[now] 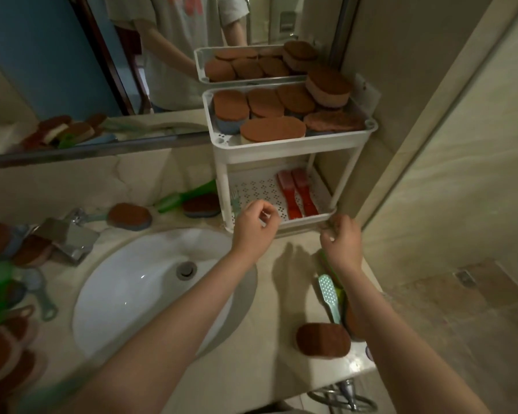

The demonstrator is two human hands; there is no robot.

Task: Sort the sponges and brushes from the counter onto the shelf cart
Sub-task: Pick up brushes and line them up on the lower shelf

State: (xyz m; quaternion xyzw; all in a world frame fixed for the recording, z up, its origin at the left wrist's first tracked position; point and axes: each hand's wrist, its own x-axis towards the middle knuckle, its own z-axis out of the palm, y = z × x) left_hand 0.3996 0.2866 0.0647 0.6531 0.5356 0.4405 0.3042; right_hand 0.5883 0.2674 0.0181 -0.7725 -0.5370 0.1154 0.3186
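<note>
The white two-tier shelf cart (293,146) stands on the counter against the mirror. Its top tray is packed with several brown sponges (272,130). Two red brushes (296,194) lie in the lower tray. My left hand (256,227) hovers at the lower tray's front edge, fingers loosely curled and holding nothing. My right hand (341,239) is at the tray's front right corner with its fingers bent down at the rim; a grip cannot be made out. A teal brush (329,297) and a brown sponge (323,339) lie under my right forearm.
A white sink (138,282) with a chrome faucet (69,234) fills the counter's middle. More sponges (129,216) and green brushes (174,200) lie behind and left of the sink. A wall is close on the right, and the counter edge is near the sponge.
</note>
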